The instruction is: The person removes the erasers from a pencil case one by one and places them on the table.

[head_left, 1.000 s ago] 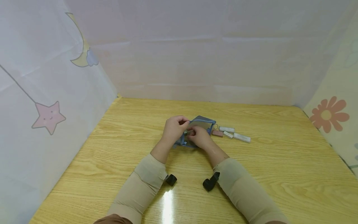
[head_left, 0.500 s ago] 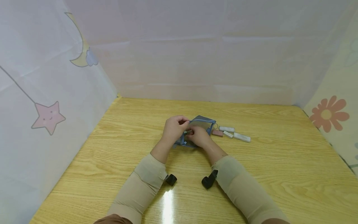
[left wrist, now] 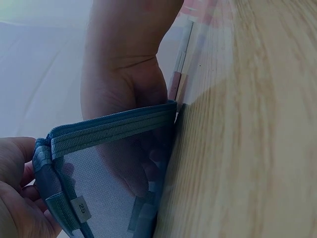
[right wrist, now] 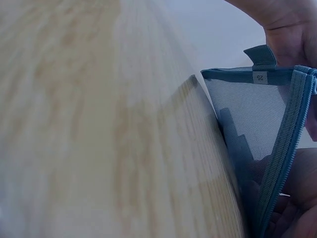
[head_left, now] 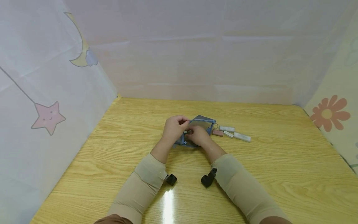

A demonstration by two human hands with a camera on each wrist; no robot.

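Note:
A blue mesh zip pouch (head_left: pixel 205 119) stands unzipped on the table, its opening facing me. My left hand (head_left: pixel 174 127) pinches the pouch's upper edge at the left corner; the left wrist view shows thumb and fingers on its taped end. My right hand (head_left: pixel 202 137) reaches into the opening. Through the mesh in the left wrist view, the right fingers (left wrist: pixel 131 178) point down beside a small dark rectangular piece (left wrist: pixel 136 213). The right wrist view shows block-like shapes (right wrist: pixel 230 124) along the pouch's bottom. Whether the right fingers grip anything is hidden by mesh and hand.
Right of the pouch lie a reddish block (head_left: pixel 218 133), a small white block (head_left: pixel 228 134) and two longer whitish bars, one behind (head_left: pixel 227 129) and one farther right (head_left: pixel 242 137). A ring (head_left: pixel 215 126) hangs at the pouch's right end. Printed cloth walls (head_left: pixel 179 68) border the wooden table.
My right forearm has shifted slightly left and away from me, the hand staying inside the pouch with small finger movements. The left hand and the loose blocks hold their places.

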